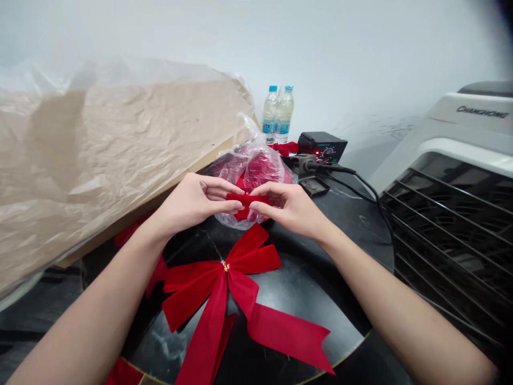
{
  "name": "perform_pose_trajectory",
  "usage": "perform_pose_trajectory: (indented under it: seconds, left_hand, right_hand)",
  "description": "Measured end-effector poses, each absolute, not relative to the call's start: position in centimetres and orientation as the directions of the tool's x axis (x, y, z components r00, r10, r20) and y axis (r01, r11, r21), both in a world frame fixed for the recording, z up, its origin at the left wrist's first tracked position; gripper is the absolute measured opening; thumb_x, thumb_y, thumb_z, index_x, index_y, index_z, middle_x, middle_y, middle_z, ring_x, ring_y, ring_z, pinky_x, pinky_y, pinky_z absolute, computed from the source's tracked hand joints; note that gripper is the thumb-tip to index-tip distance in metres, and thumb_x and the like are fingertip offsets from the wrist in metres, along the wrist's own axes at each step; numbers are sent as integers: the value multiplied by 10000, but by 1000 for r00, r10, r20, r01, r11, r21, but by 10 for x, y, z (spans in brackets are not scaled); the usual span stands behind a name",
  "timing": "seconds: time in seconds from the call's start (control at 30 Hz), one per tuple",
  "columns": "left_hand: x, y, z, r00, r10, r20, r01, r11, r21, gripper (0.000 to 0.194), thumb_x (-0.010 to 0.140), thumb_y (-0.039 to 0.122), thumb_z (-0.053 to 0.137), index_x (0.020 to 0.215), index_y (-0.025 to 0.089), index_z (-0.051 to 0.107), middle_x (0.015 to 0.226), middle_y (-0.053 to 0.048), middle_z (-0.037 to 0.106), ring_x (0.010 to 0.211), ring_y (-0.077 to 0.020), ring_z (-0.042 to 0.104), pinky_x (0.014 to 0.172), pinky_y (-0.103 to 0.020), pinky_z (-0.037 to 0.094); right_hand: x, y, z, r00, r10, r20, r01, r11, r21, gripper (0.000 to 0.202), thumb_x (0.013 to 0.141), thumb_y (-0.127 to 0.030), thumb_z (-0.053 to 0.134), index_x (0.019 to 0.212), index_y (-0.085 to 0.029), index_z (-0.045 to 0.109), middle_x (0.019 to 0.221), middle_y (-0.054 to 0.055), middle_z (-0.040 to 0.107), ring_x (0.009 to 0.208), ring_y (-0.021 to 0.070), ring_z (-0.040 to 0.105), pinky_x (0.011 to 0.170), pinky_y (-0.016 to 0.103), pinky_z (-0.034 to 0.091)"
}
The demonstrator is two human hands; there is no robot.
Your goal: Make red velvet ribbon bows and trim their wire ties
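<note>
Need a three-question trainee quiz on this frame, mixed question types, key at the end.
1. True or false: the left hand and the right hand both pinch the same red strip.
2. What stands behind the plastic bag?
A) a desk lamp
B) two bottles
C) a stack of plates
3. Fill in the colour: the large red bow lies on a ____ tabletop.

Key: 1. True. 2. B. 3. Black.

Pale wall (360, 48) — glossy black table (296, 289)
</note>
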State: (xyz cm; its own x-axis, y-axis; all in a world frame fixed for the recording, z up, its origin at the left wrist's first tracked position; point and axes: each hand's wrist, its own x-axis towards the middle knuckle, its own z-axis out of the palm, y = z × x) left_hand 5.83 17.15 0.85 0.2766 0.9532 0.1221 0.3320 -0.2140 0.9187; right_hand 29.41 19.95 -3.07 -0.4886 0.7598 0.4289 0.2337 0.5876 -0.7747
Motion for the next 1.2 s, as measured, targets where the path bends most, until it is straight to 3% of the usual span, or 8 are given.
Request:
perform_pose_trajectory:
  seconds: [0.37, 0.63, 0.8, 1.03, 1.2]
  left_hand:
    - [59, 172, 8, 252, 966, 60, 346, -148, 926, 316, 731, 343, 921, 1006, 210, 840, 892, -25, 853, 880, -211, 820, 777, -210, 652]
    - [61, 173, 10, 257, 965, 44, 383, -144, 913, 262, 757, 315, 902, 992, 216, 843, 854, -9, 850, 849, -181, 817, 736, -169, 634]
    - [61, 173, 10, 261, 965, 38, 377, -138, 916, 264, 750, 295, 905, 995, 217, 845, 855, -8, 851, 854, -188, 819, 745, -181, 644]
    - [63, 171, 9, 293, 955, 44, 360, -153, 920, 257, 739, 292, 915, 978, 221, 853, 868, -2, 852, 832, -170, 816, 740, -155, 640]
    - [63, 171, 6, 320, 946, 48, 333, -160, 929, 191, 766, 277, 892, 937, 200, 859, 847, -19, 849, 812, -188, 818, 763, -190, 661]
  right_hand:
    - [294, 198, -29, -473, 754, 457, 246, 610, -753, 156, 936, -307, 731, 984, -167, 778, 880, 18, 768, 706, 115, 625, 668, 238, 488]
    - [294, 198, -29, -533, 767, 357, 224, 535, -815, 251, 924, -374, 738, 1065, -171, 779, 948, 54, 791, 797, 164, 714, 712, 265, 548]
    - [294, 198, -30, -542, 774, 326, 143, 467, -872, 210, 931, -352, 729, 962, -151, 779, 782, 32, 752, 639, 123, 646, 629, 244, 548]
    - [294, 198, -32, -523, 778, 347, 146, 483, -863, 184, 934, -326, 727, 968, -151, 773, 732, 13, 734, 620, 114, 658, 602, 220, 539]
    - [295, 198, -30, -529, 765, 368, 200, 533, -822, 205, 926, -338, 734, 1003, -154, 783, 838, 32, 777, 697, 132, 690, 660, 236, 542]
